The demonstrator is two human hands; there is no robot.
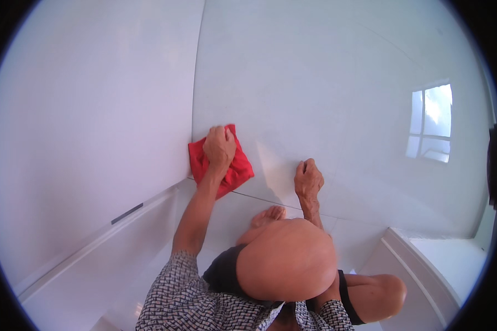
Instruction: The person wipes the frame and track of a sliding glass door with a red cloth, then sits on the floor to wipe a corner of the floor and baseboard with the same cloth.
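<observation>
A red cloth [239, 169] lies spread, with some folds, on the glossy pale tiled floor [298, 107], against the base of the white panel at the left. My left hand [220, 145] presses on it, fingers curled over a raised fold near its upper edge. To the right, apart from the cloth, my right hand [309, 178] rests on the floor, curled into a loose fist, with nothing visible in it. Between the two hands, a pale patch of light falls on the tile.
A tall white panel [95, 103] borders the floor at left. My bare foot [269, 215] and bent knee [288, 260] are close below the hands. At lower right stands a white raised ledge [422, 265]; a dark object [493, 165] is at the right edge. The floor reflects a window.
</observation>
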